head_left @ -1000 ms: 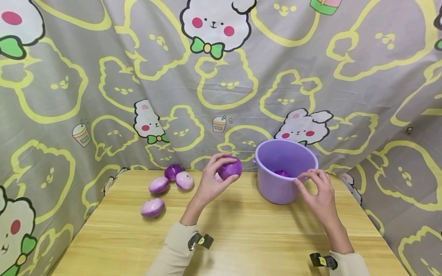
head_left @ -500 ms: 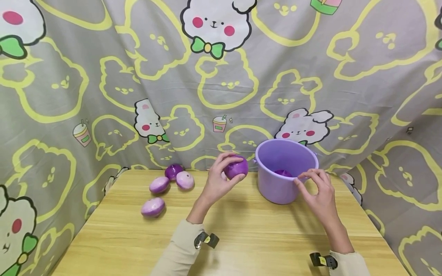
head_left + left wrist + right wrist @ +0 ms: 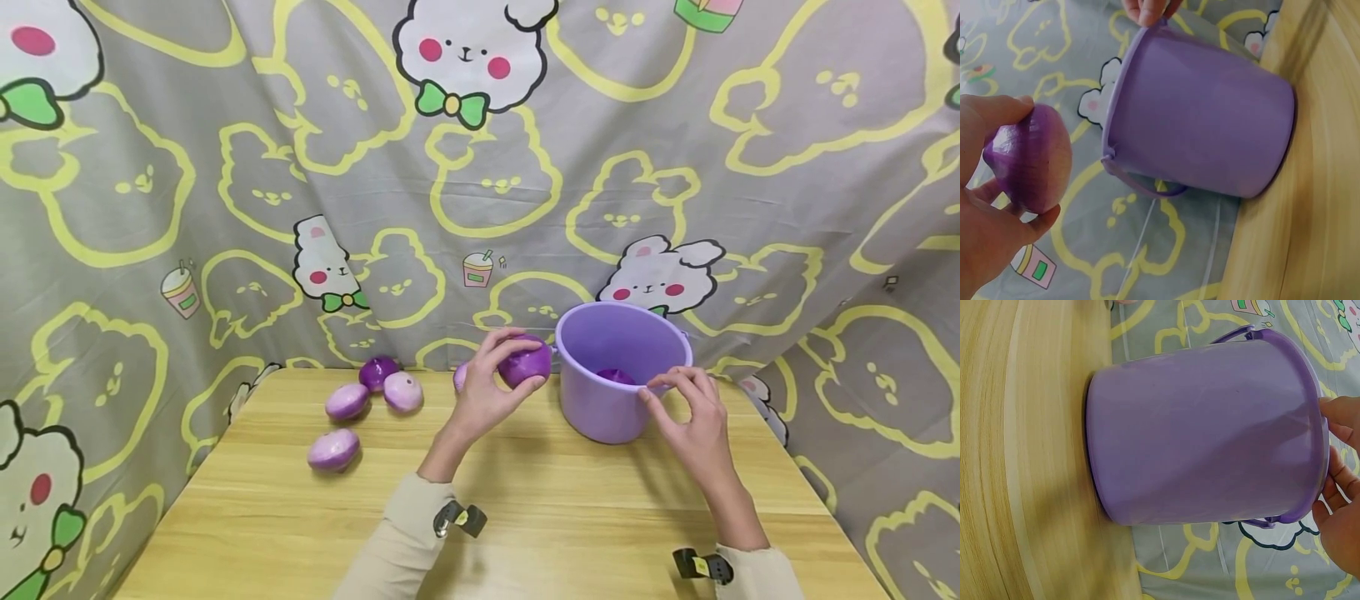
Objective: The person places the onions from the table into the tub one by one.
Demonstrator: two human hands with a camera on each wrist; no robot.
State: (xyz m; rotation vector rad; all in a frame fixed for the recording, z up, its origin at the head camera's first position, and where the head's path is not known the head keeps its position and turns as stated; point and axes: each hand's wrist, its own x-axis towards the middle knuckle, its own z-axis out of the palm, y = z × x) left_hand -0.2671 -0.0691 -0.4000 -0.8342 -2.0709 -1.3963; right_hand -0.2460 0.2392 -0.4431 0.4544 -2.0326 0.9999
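Observation:
Between the thumb and fingers of my left hand (image 3: 482, 393) is a purple onion (image 3: 529, 363), held in the air just left of the bucket. In the left wrist view the onion (image 3: 1038, 159) appears apart from the bucket wall. My right hand (image 3: 696, 421) pinches the near right rim of the upright lavender bucket (image 3: 600, 410). Inside the bucket a purple onion (image 3: 615, 377) shows, partly hidden by the near wall. Another onion (image 3: 460, 377) stands behind my left hand, mostly covered by it.
Several purple-and-white onions lie at the left of the wooden table (image 3: 300, 533), among them a near onion (image 3: 333, 451) and a dark onion (image 3: 377, 373) at the back. A patterned curtain (image 3: 420, 192) hangs behind the table. The bucket's handle (image 3: 1147, 184) hangs down at its back.
My left hand has moved right with the onion, closer to the bucket, and an onion behind it has come partly into sight. My right hand has stayed on the rim.

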